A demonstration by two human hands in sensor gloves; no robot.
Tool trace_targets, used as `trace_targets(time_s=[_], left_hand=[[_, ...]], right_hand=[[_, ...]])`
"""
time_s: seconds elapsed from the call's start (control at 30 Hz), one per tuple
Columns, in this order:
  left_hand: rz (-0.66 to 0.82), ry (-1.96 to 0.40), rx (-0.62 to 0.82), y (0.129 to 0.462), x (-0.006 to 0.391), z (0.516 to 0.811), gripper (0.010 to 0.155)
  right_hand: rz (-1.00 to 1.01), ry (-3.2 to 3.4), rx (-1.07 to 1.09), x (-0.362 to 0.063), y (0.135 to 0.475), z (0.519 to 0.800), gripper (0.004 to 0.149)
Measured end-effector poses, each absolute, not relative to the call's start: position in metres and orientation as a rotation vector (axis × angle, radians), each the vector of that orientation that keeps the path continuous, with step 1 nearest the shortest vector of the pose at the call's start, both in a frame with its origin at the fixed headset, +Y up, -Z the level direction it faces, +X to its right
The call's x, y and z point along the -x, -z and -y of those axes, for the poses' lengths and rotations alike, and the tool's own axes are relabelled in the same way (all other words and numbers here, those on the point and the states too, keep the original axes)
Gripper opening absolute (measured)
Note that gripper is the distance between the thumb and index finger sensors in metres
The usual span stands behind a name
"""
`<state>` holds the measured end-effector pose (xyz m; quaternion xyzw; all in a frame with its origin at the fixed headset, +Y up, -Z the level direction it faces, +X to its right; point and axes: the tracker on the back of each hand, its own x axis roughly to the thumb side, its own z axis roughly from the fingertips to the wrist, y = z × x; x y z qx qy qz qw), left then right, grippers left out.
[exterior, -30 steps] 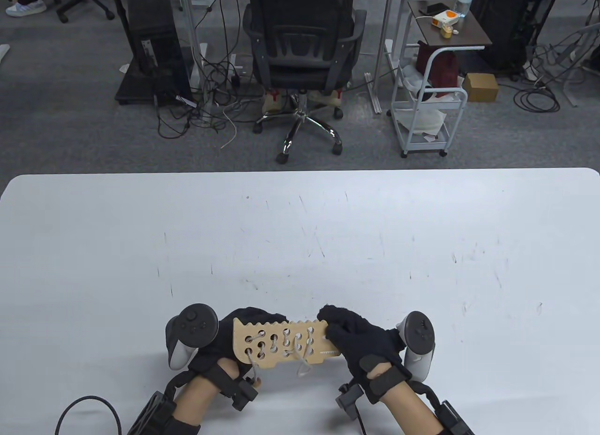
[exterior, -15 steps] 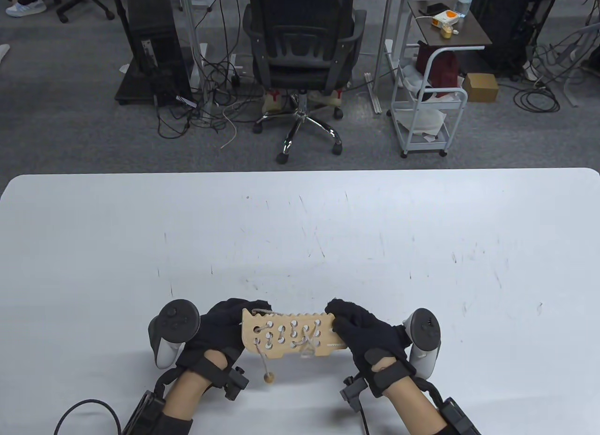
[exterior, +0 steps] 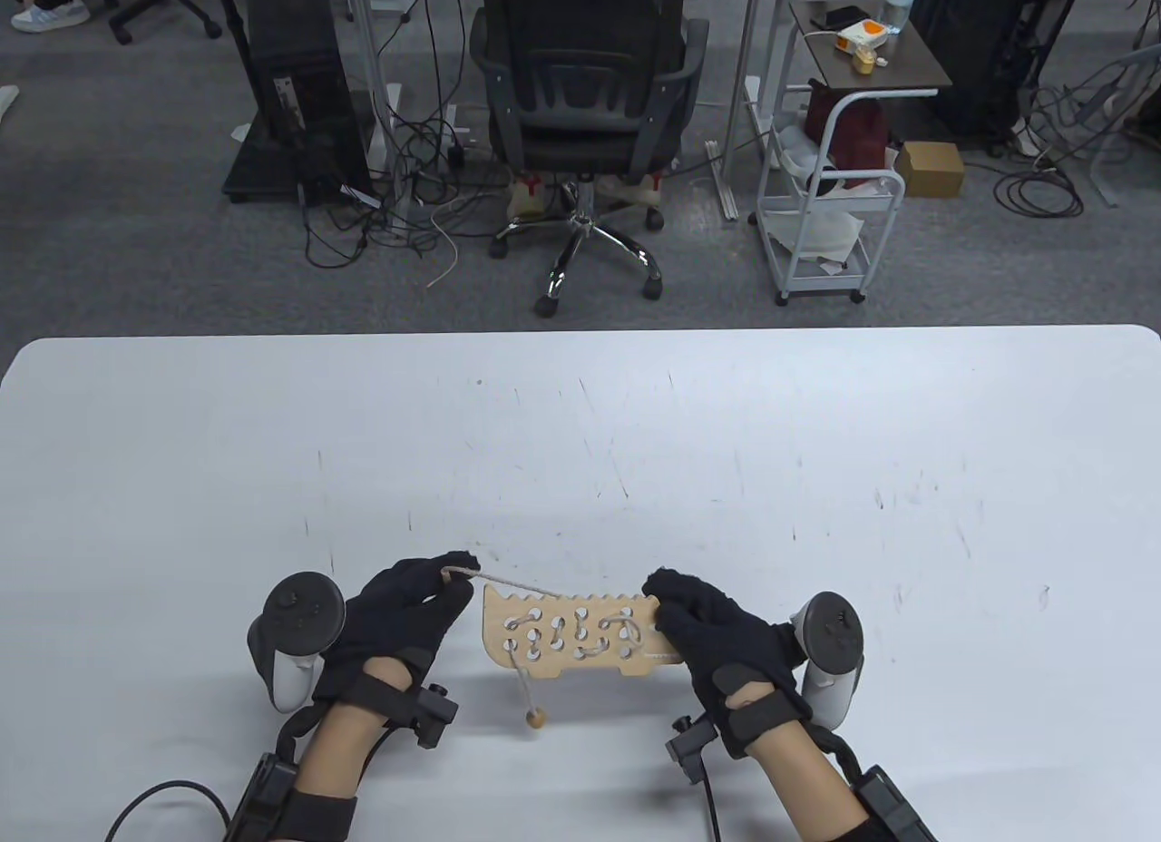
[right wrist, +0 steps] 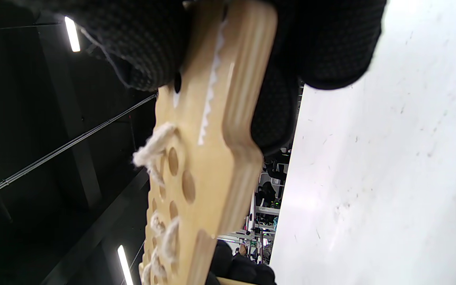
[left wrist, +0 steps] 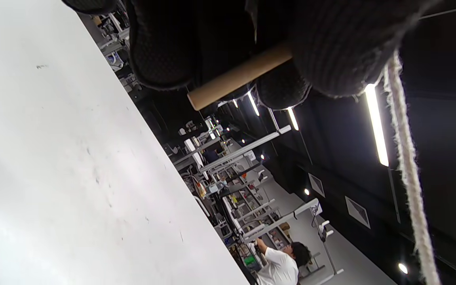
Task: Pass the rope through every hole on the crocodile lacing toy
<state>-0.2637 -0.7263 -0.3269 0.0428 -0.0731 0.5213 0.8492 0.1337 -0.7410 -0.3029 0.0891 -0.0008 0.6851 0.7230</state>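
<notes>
Above the table (exterior: 816, 443) our right hand (exterior: 717, 633) grips the crocodile board (exterior: 580, 638). Our left hand (exterior: 395, 615) pinches the rope (exterior: 508, 583) taut

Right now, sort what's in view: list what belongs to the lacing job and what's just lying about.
Job:
crocodile board, gripped by right hand
rope, pulled by left hand
wooden needle in left hand
bead on the rope's end

Lying about:
office chair
white cart
cardboard box

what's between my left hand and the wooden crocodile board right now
A taut stretch of rope runs from the left hand to the crocodile board's top edge; below it, bare table. The table view shows this.
</notes>
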Motion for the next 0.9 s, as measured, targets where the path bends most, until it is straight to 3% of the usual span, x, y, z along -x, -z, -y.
trace_targets(time_s=[0.6, 0.9], left_hand=[[-0.006, -1.23, -0.171, 0.332, 0.308, 0.728, 0.048], [0.008, -1.195, -0.188, 0.329, 0.303, 0.725, 0.048]], right_hand=[[0.029, -1.532, -0.116, -0.151, 0.314, 0.749, 0.047], [0.03, -1.54, -0.11, -0.153, 0.315, 0.751, 0.047]])
